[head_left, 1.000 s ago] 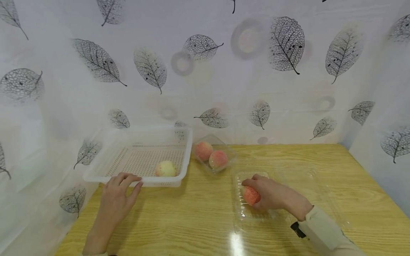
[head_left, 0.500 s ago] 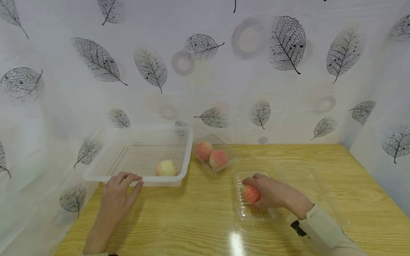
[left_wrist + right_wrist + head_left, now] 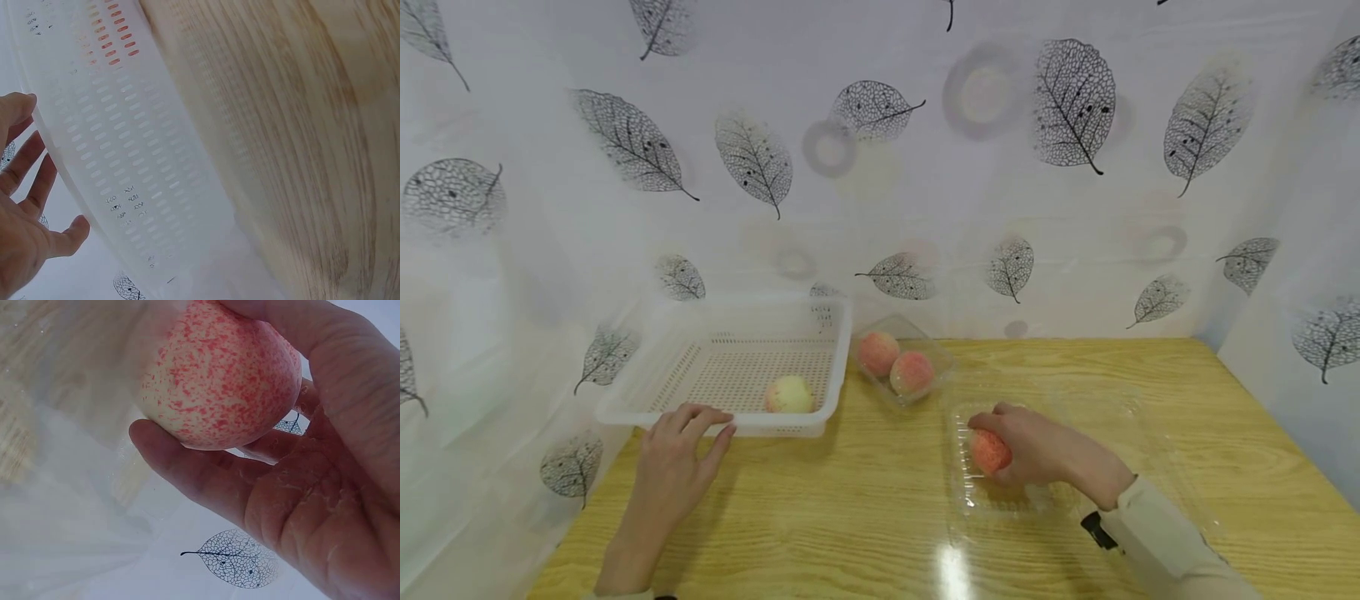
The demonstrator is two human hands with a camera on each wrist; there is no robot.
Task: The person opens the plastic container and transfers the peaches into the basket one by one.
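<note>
My right hand (image 3: pixel 1037 446) grips a red-speckled peach (image 3: pixel 991 452), fingers on its far side and thumb nearer me. The peach is over one half of a clear plastic clamshell box (image 3: pixel 966 492). In the right wrist view, the peach (image 3: pixel 219 378) shows a pale area on its left, with fingertips against its underside. On the left, my left hand (image 3: pixel 673 467) rests its fingers on the near rim of a white perforated basket (image 3: pixel 745 423). Its fingers and thumb are spread along that rim in the left wrist view. A pale yellow peach (image 3: pixel 790 394) lies in the basket's near right corner.
Between basket and clamshell, further back, a small clear tray (image 3: pixel 902 402) holds two pink peaches (image 3: pixel 912 372). The clamshell's lid half (image 3: pixel 1120 442) lies flat to the right, partly under my forearm. A leaf-printed sheet (image 3: pixel 887 208) hangs behind the wood-grain table (image 3: pixel 850 525).
My right hand and the peach in it have shifted up very slightly in the head view. The left hand, the basket and the other peaches stay in place.
</note>
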